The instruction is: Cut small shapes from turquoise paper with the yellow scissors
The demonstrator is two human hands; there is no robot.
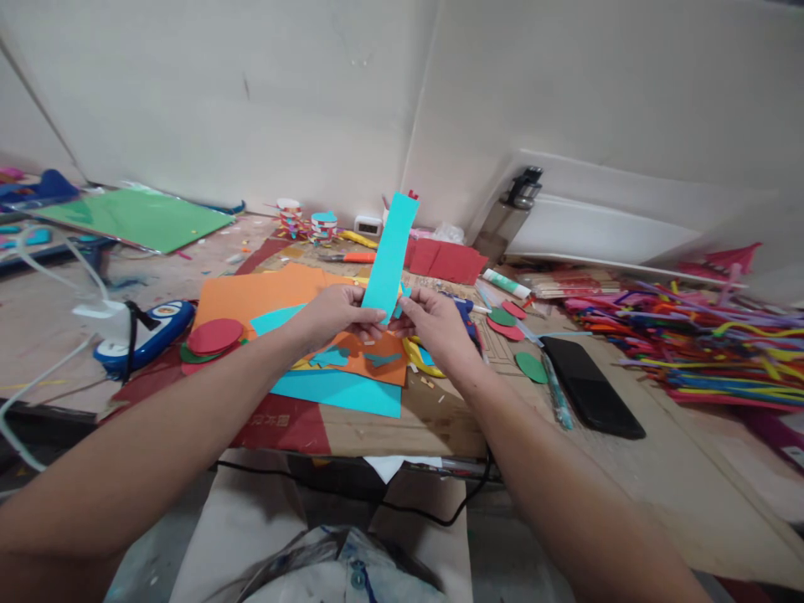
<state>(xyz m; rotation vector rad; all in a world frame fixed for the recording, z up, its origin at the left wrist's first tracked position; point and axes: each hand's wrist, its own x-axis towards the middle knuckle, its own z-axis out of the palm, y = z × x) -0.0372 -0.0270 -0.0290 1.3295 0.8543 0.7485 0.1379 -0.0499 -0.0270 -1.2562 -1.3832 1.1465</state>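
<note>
My left hand is closed, pinching the lower end of a long turquoise strip that looks like craft paper or foam. The strip stands up at a slight tilt above the work area. At its lower right edge, the fingers of my right hand are pinched together on a small turquoise piece. I cannot tell whether that piece is joined to the strip. Below both hands lie orange sheets, a turquoise sheet and several small turquoise scraps.
To the left are red and green discs and a blue device with white cables. A black phone, a glue stick and many pipe cleaners lie on the right. Behind stand a bottle and red sheets.
</note>
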